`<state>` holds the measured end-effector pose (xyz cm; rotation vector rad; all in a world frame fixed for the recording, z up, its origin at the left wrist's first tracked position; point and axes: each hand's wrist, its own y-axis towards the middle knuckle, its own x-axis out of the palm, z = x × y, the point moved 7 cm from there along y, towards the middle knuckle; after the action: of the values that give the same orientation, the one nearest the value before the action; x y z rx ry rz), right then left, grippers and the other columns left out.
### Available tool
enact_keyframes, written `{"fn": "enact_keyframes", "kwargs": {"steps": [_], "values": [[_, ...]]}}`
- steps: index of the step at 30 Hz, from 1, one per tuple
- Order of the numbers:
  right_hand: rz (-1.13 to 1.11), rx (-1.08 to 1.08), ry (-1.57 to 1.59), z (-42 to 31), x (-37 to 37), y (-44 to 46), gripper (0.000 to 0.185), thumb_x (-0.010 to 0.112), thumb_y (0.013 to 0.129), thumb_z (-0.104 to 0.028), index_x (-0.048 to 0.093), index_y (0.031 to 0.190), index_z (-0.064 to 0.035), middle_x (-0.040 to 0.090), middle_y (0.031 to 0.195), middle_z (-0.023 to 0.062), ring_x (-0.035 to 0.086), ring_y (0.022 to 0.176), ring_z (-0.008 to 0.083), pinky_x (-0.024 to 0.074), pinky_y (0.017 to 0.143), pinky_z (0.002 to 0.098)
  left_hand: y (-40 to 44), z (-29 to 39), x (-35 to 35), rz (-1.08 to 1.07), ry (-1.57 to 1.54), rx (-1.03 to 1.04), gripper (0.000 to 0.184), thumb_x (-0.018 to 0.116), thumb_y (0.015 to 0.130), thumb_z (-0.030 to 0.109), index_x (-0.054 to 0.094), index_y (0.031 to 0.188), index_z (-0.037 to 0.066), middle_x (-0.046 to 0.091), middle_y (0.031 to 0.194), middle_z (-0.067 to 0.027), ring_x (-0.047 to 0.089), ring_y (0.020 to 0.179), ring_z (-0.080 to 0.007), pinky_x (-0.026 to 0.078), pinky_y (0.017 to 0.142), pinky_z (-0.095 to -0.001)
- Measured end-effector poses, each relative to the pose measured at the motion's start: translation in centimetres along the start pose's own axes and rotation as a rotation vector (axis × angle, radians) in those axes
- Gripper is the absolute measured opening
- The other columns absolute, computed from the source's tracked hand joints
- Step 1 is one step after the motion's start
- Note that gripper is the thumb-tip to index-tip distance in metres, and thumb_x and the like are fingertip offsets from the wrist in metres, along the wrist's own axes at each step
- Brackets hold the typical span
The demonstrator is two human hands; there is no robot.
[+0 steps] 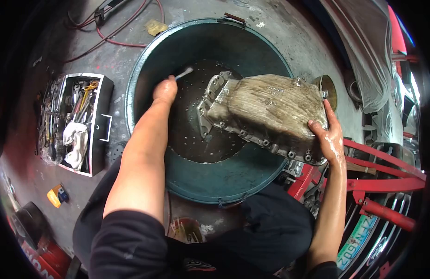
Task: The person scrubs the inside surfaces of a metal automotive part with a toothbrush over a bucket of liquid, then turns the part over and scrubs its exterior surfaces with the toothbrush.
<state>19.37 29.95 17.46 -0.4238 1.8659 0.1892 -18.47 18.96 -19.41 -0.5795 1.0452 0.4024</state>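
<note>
A large green round tub [205, 183] stands between the person's knees, with dark, bubbly liquid [189, 135] at its bottom. Over its right side a grimy metal pan [275, 104] is tilted, its bolt-holed flange along the lower and left edges. My right hand [329, 135] grips the pan's right end, thumb on the broad face, and looks wet. On the tub's left side my left hand [166, 89] is closed round a brush [184, 73] whose pale tip points up and right, apart from the pan.
An open toolbox [102, 111] with tools and a white rag [76, 146] lies left. Red hoses [115, 41] cross the floor at upper left. A yellow object [57, 195] sits lower left. Red jack arms [387, 185] and a licence plate [357, 242] are at right.
</note>
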Motion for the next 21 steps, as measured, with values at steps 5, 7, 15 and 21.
{"fn": "enact_keyframes", "kwargs": {"steps": [5, 7, 15, 21], "values": [[0.018, -0.008, -0.015, 0.9, 0.0, 0.4, 0.078, 0.072, 0.077, -0.022, 0.039, 0.144, -0.0002, 0.049, 0.139, 0.0261, 0.047, 0.131, 0.0339, 0.0331, 0.11, 0.0364, -6.9, 0.5, 5.9, -0.143, -0.252, -0.551, 0.028, 0.053, 0.088, 0.027, 0.069, 0.094, 0.004, 0.069, 0.097, -0.0229, 0.069, 0.096, -0.0288, 0.054, 0.085, -0.0395], [0.009, 0.002, 0.068, 0.6, 0.0, 0.0, 0.078, 0.072, 0.076, -0.021, 0.039, 0.144, -0.0006, 0.049, 0.139, 0.0254, 0.046, 0.132, 0.0338, 0.0328, 0.11, 0.0361, -5.9, 1.0, 15.8, -0.236, -1.422, -0.755, 0.024, 0.055, 0.087, 0.019, 0.066, 0.089, -0.003, 0.066, 0.082, -0.0172, 0.064, 0.071, -0.0257, 0.054, 0.066, -0.0399], [0.006, 0.013, -0.005, 0.1, -0.2, -0.2, 0.079, 0.071, 0.075, -0.022, 0.039, 0.145, -0.0022, 0.05, 0.139, 0.0245, 0.049, 0.129, 0.0313, 0.0342, 0.109, 0.0356, -11.7, 15.3, -9.0, -0.218, -0.657, 0.075, 0.041, 0.054, 0.095, 0.028, 0.057, 0.122, -0.003, 0.068, 0.083, -0.0237, 0.069, 0.074, -0.0334, 0.054, 0.07, -0.046], [0.009, -0.026, 0.098, 2.0, 0.5, 0.4, 0.079, 0.07, 0.075, -0.022, 0.039, 0.144, 0.0003, 0.05, 0.138, 0.0265, 0.049, 0.129, 0.0314, 0.0332, 0.109, 0.0342, -17.6, 22.6, -9.9, -0.1, -0.335, 0.302, 0.026, 0.039, 0.092, 0.016, 0.057, 0.102, 0.0, 0.069, 0.084, -0.0239, 0.069, 0.082, -0.0396, 0.055, 0.073, -0.0502]]}}
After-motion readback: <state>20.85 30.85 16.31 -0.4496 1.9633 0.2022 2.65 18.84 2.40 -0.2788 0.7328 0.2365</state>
